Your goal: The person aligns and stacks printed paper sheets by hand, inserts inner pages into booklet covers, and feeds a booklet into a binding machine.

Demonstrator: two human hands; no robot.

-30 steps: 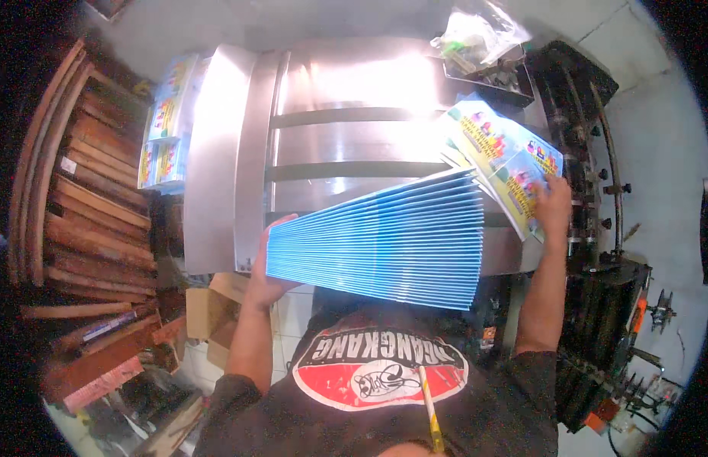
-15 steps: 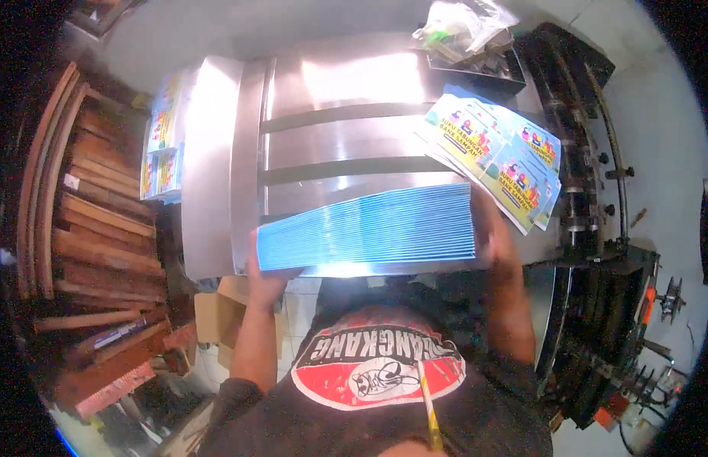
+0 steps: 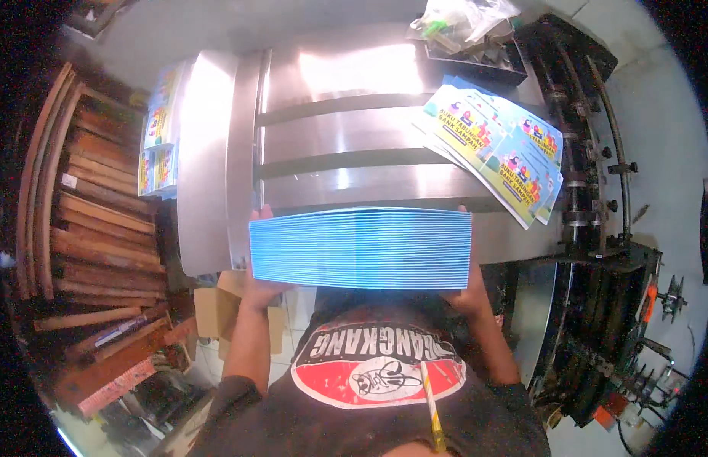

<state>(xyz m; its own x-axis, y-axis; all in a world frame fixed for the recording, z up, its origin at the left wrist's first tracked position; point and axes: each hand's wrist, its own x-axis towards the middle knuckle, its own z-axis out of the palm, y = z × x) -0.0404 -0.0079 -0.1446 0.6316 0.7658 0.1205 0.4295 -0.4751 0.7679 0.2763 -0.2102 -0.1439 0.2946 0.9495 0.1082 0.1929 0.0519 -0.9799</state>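
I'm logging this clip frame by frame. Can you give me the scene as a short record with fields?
Left hand: grips the left end of the stack of booklets
Right hand: grips its right end
Stack: squared, blue-and-white edges facing the camera, held at the near edge of the metal table
Loose booklets: fanned on the table's right
Left of table: wooden planks

Steel table (image 3: 346,76) w/ two raised bars across the top — shiny, glare at the far end. On it: fanned colourful booklets (image 3: 495,148) at the right edge, dark tray (image 3: 476,53) of clear bags at far right corner. Another booklet pile (image 3: 157,141) sits just left of the table — support unclear.
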